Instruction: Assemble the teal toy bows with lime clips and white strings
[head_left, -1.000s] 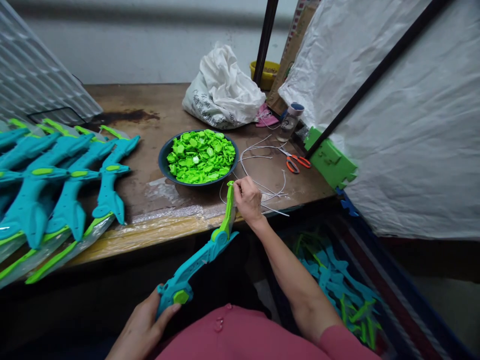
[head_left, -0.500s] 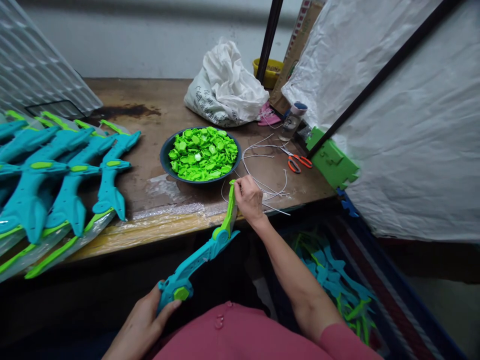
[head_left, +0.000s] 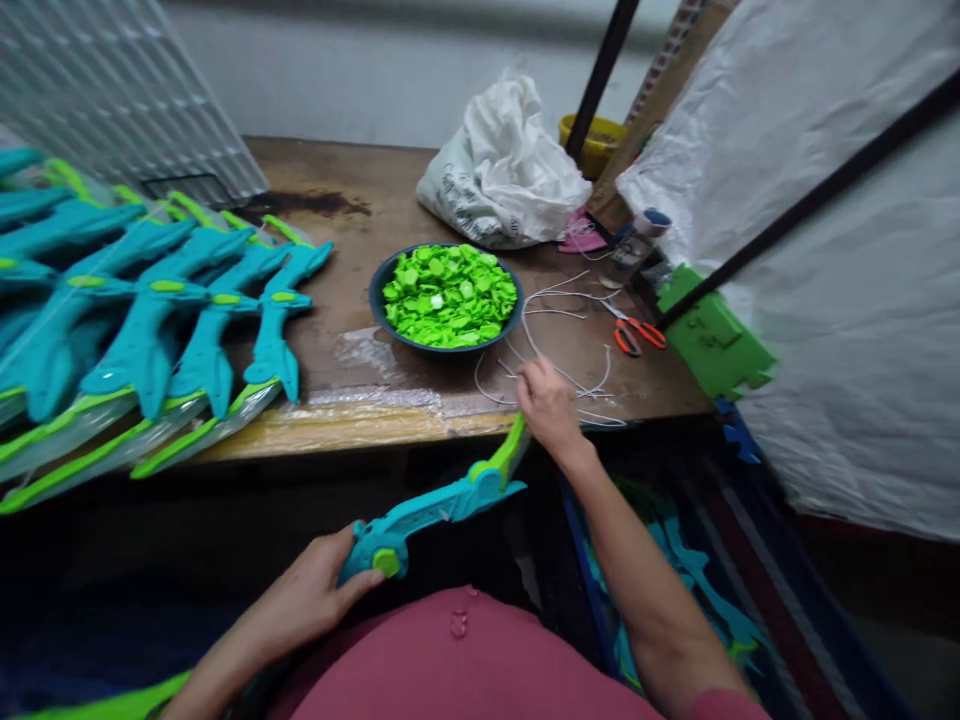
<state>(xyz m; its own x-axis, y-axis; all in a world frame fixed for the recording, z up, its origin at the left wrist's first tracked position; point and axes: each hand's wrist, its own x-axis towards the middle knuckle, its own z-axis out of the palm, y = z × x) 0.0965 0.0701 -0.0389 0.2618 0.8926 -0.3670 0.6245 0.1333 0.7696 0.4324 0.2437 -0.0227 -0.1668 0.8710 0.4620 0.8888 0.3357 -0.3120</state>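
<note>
Left hand [head_left: 311,595] clenched on teal toy's [head_left: 435,505] butt; right hand [head_left: 550,405] pinches its green limb tip at the table [head_left: 360,425] edge. Risk: white string [head_left: 559,375] slips off, grip being narrow.

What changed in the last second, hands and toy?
The toy has tipped flatter: its green arm, upright before, now slants low by the table edge. The right hand came down with it, gripping the green tip. The left hand keeps hold of the teal end. The camera swung too. Bowl, scissors and white cords lie as before.
</note>
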